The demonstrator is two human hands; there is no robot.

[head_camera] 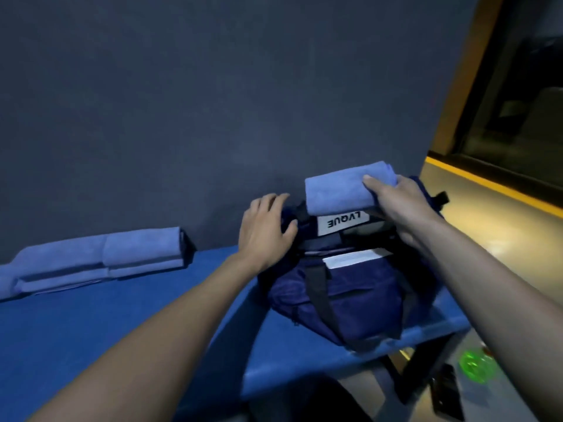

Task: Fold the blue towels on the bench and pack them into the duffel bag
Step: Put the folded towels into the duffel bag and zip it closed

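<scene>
A navy duffel bag [350, 293] with black straps and a white label sits at the right end of the blue bench [128, 324]. My right hand [399, 202] grips a folded light-blue towel [338, 187], thumb on top, holding it just above the bag's top opening. My left hand [265, 229] rests on the bag's left top edge, fingers curled over the dark fabric and strap. More folded blue towels [100, 257] lie in a row on the bench at the left, against the wall.
A dark wall [213, 102] rises directly behind the bench. The bench's right end and leg drop to a tan floor [475, 226] with a yellow-edged frame. A green glowing object [475, 367] and a dark flat item [447, 394] lie on the floor.
</scene>
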